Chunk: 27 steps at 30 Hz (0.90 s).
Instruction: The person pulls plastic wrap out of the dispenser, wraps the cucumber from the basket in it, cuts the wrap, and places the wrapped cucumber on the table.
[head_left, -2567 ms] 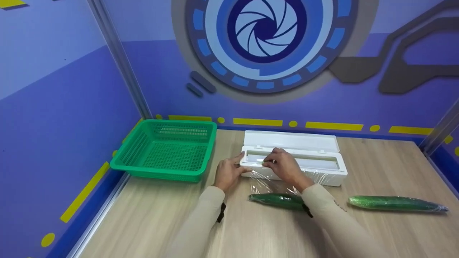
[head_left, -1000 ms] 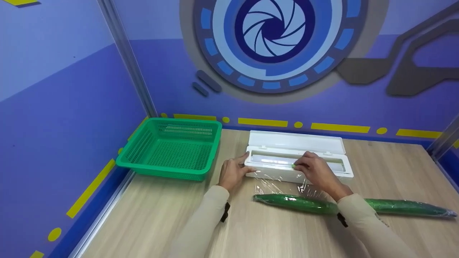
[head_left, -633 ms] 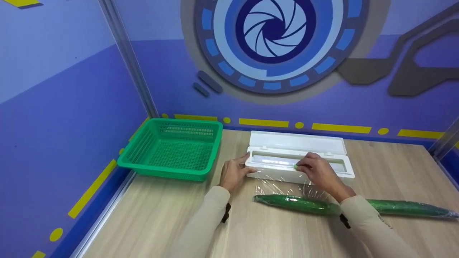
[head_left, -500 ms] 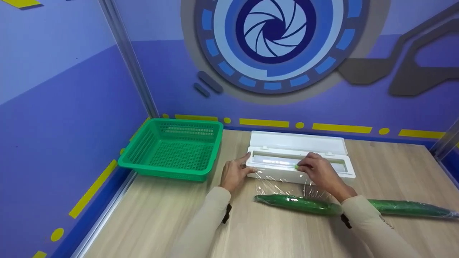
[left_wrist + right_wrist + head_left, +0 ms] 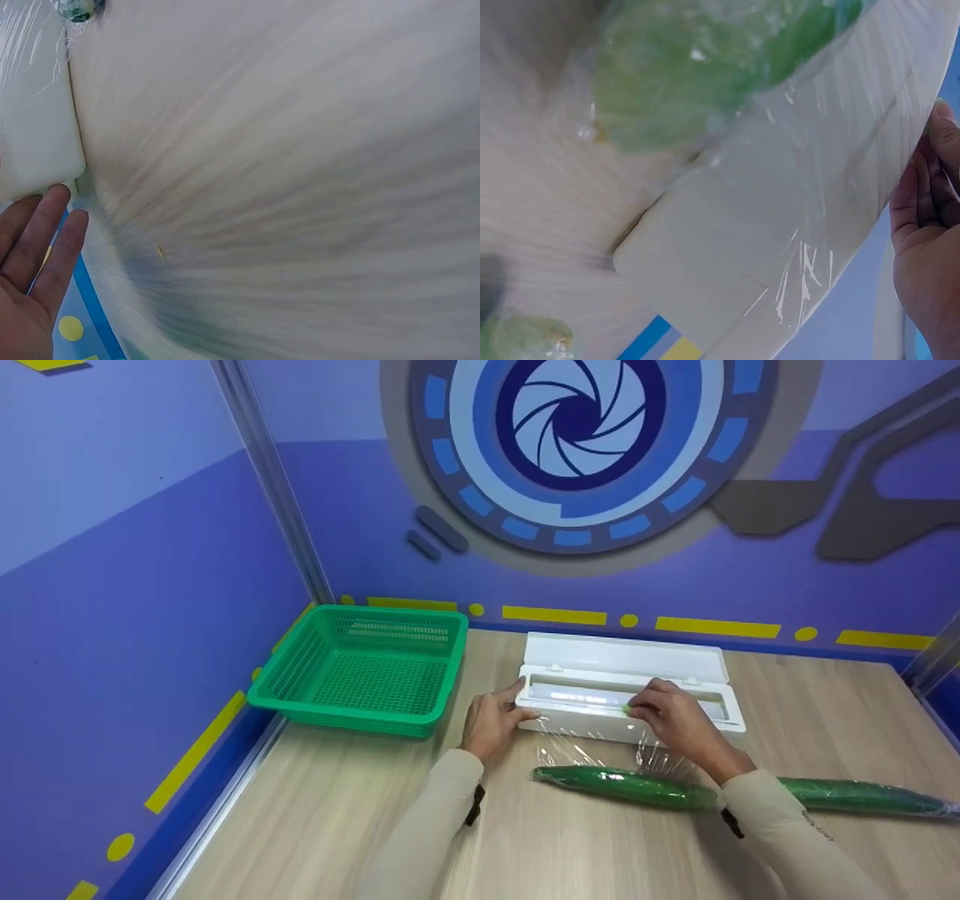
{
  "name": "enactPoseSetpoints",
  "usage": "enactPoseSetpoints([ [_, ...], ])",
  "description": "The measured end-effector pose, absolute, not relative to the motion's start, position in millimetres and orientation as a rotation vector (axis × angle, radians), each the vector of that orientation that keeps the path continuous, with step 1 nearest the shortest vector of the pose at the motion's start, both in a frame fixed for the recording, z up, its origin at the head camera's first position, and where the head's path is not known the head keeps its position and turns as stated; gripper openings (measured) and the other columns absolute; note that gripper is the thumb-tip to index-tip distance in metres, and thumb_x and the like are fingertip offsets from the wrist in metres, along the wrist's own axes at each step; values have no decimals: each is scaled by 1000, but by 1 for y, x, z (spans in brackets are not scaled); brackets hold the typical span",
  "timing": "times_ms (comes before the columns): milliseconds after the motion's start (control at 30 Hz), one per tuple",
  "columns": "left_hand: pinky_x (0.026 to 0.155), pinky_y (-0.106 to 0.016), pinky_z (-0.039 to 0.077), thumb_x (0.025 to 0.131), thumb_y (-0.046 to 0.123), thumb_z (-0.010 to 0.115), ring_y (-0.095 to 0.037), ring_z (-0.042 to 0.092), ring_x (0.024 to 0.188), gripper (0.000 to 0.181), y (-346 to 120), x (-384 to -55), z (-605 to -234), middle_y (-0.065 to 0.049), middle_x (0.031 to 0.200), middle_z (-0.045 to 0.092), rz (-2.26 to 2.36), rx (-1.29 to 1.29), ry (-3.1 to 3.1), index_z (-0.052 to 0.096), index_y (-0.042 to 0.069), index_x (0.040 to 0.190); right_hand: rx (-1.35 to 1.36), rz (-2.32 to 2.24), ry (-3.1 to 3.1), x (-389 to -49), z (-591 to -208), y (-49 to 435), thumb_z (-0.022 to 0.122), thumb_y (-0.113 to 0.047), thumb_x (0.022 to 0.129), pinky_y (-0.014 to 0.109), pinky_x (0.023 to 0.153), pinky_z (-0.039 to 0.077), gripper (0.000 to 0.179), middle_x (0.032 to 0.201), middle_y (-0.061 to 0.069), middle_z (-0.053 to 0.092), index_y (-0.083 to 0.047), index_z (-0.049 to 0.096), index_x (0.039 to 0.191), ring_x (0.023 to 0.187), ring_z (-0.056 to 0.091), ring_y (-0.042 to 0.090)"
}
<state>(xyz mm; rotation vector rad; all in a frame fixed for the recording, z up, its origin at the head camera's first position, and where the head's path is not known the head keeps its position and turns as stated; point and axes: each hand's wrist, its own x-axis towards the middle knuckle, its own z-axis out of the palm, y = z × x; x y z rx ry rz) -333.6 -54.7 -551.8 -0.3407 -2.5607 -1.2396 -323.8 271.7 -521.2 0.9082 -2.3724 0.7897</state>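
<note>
A white cling film dispenser lies on the table with its lid flipped back and its roll showing. My left hand grips its left end, thumb along the front and index finger near the top corner; in the left wrist view the other fingers lie against the end. My right hand pinches a small green slider on the front edge, right of the middle. Clear film runs from that edge down to a cucumber in front, whose right end is behind my right forearm.
A second cucumber, wrapped in film, lies at the right, partly behind my right sleeve. A green slotted basket stands at the back left. Printed walls close off the back and the left.
My right hand has slid the green slider rightward along the dispenser's edge, from left of the middle to right of it, slower lately. The left hand keeps its hold on the left end.
</note>
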Motion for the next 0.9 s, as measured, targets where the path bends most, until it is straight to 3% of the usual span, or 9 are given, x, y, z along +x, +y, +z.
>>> enactPoseSetpoints([
  [300, 87, -27, 56, 83, 30, 92, -5, 67, 103, 64, -51, -332, -552, -6, 134, 67, -1262, -324, -2552, 68, 15, 141, 922, 766, -2383, -322, -521, 282, 84, 9, 85, 28, 66, 53, 16, 87, -1, 63, -4, 79, 92, 77, 59, 13],
  [533, 78, -26, 54, 83, 31, 92, -5, 66, 88, 65, -53, -333, -552, -7, 133, 67, -1246, -324, -2541, 69, 14, 140, 917, 778, -2342, -318, -522, 294, 85, 11, 82, 16, 69, 47, 18, 87, -1, 63, -3, 78, 92, 77, 58, 13],
  [900, 93, -31, 56, 83, 33, 91, -11, 68, 114, 66, -54, -334, -553, -6, 132, 69, -1270, -329, -2551, 68, 14, 142, 949, 755, -2249, -313, -522, 319, 87, 15, 76, 15, 69, 45, 25, 85, 0, 64, -4, 79, 89, 75, 57, 13],
])
